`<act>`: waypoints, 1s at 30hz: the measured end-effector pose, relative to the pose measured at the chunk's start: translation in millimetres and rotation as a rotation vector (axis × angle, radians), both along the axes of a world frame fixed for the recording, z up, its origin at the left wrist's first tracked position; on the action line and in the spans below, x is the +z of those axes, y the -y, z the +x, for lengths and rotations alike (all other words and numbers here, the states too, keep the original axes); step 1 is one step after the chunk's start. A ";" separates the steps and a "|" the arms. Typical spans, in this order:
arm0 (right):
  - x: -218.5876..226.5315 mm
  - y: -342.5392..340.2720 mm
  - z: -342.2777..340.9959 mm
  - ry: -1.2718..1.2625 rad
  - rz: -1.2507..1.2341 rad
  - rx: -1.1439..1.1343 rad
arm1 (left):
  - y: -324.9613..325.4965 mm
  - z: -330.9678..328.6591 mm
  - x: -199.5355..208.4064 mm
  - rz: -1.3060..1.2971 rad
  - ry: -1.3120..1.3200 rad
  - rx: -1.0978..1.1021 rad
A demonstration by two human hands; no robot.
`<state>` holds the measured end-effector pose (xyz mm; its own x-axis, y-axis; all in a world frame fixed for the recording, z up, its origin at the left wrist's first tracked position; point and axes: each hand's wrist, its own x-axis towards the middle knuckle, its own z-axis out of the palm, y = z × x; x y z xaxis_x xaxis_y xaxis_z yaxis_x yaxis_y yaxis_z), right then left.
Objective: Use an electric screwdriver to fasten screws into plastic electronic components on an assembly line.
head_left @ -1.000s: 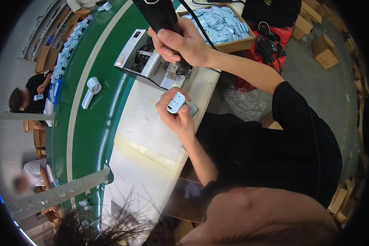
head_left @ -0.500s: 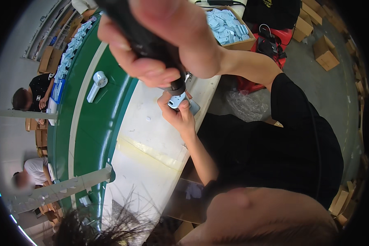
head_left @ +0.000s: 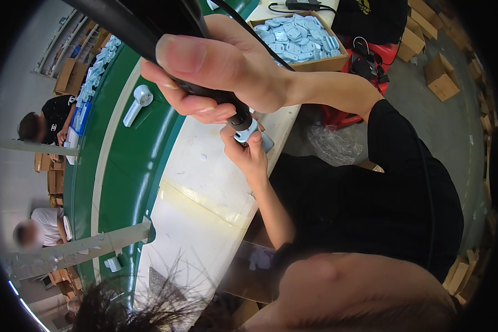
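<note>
- My right grip (head_left: 221, 74): clamped w/ fingers wrapped round the matte-black, cylindrical hand tool (head_left: 171, 19), thumb laid along its side.
- My left grip (head_left: 248, 159): thumb & fingers clamped on the light-blue, rounded-edge plastic part (head_left: 245, 134); that part sits right under the tool's nose, over the near edge of the long white desk (head_left: 185, 171). Can't tell if tip & part actually touch; fingers & nose hide it.
- To do it well, IMO: line tool axis up square w/ the part's face, press straight, no side load. Smooth plastic prob. slips or marks if the tip skates.
- Left fingertips should stay clear of the nose; brace the part from below, so push doesn't tilt it.
- Mat'ls: tool = hard, dull black; part = smooth, pale, hard-looking. Desk top = flat, w/ a yellowish, shiny tape strip (head_left: 202, 205) across it.
- Nearby: open brown cardboard box (head_left: 321, 65) heaped w/ similar lt.-blue plastic pieces (head_left: 296, 40); glossy green conveyor belt (head_left: 130, 152) w/ a lt.-blue, round-headed handheld piece (head_left: 137, 105) lying on it.
</note>
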<state>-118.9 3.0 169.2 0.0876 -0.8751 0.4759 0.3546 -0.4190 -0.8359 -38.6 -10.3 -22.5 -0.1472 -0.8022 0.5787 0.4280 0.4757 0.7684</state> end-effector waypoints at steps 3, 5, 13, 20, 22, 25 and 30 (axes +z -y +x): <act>-2.0 1.0 -2.7 -0.011 -0.022 -0.014 | 1.0 -4.3 0.4 -0.004 -0.019 -0.020; -6.4 2.0 -7.3 -0.021 -0.046 -0.030 | 2.5 -10.0 -1.5 -0.024 -0.022 -0.029; -6.0 0.8 0.5 -0.068 -0.067 -0.033 | 1.1 -2.1 -2.3 -0.035 -0.009 0.004; -8.2 2.3 -2.3 -0.083 -0.087 -0.026 | 2.6 -5.1 -4.9 -0.009 0.023 -0.007; -9.0 2.2 -0.7 -0.060 -0.079 0.001 | 3.1 -3.1 -7.6 0.005 0.043 -0.018; -9.1 3.0 -0.6 -0.042 -0.067 -0.008 | 3.6 -2.5 -9.5 -0.001 0.056 0.003; -9.9 2.3 0.9 -0.044 -0.060 -0.003 | 4.5 -0.5 -9.4 -0.002 0.054 0.018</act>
<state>-118.0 0.7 159.4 0.1069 -0.8455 0.5231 0.3167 -0.4698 -0.8240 -39.1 -14.8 -31.9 -0.1640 -0.8036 0.5721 0.3770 0.4849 0.7892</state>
